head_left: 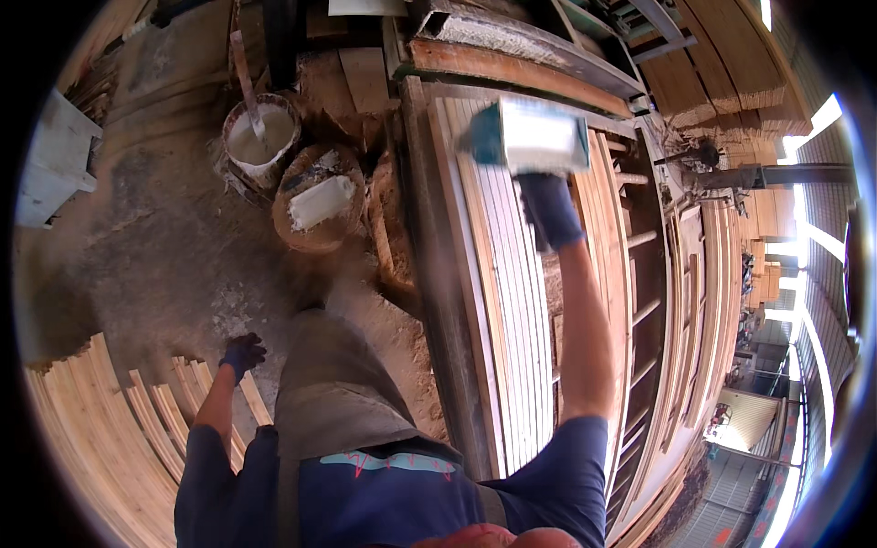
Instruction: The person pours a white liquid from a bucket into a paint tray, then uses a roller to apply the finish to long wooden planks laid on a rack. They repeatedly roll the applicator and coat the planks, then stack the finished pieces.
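Observation:
In a dark glove, my right hand (550,212) grips a box-shaped glue spreader (541,135), teal at the sides and white on its broad face. Motion blurs the spreader, and its handle is mostly hidden by the hand. It is over the far part of a row of wooden strips (512,301), whose tops look whitish. I cannot tell whether it touches them. My left hand (243,353), also gloved, hangs low at my left side with its fingers apart and nothing in it. Loose wooden boards (151,411) lie beneath and beside it.
A bucket of whitish paste (262,137) with a stick stands far left. Nearer is a round stand (320,196) bearing a white block. A dark beam (438,274) edges the strips. Rack rungs (642,239) and more boards (703,320) lie right, with lumber stacks (731,64) beyond.

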A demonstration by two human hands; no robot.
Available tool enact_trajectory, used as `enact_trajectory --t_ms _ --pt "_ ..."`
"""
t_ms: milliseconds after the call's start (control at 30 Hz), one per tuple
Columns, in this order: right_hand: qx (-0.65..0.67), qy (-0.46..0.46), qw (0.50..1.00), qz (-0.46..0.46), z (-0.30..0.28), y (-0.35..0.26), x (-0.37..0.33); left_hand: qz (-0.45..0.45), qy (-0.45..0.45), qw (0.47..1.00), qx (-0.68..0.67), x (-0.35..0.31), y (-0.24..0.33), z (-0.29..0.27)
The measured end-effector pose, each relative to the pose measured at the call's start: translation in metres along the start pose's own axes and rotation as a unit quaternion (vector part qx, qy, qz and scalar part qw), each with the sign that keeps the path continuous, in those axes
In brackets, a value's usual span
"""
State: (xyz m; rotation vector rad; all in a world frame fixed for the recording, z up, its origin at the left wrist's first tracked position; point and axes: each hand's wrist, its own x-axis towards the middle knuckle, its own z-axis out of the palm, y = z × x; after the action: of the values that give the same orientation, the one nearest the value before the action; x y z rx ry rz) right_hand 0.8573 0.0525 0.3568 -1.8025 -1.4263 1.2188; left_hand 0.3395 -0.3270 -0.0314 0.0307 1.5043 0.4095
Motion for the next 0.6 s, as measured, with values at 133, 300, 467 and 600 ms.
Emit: enact_trajectory --t_ms 133,300,467,600 --pt "-0.075 -0.024 0.997 -0.025 -0.018 0.055 -0.151 0.039 -0.026 0.999 0.013 -0.006 -0.008 0.032" --pt "-0.267 -0.047 0.958 -0.092 -0.069 0.146 -0.384 0.028 -0.114 0.985 0.124 -0.019 -0.034 0.061" --pt "-0.154 0.047 0.931 0.326 -0.083 0.165 -0.487 0.013 -0.130 0.924 0.359 0.040 -0.123 0.040" --pt "-0.153 0.067 0.963 0.212 -0.069 0.154 -0.432 -0.095 -0.080 0.961 0.249 -0.013 -0.113 0.045"
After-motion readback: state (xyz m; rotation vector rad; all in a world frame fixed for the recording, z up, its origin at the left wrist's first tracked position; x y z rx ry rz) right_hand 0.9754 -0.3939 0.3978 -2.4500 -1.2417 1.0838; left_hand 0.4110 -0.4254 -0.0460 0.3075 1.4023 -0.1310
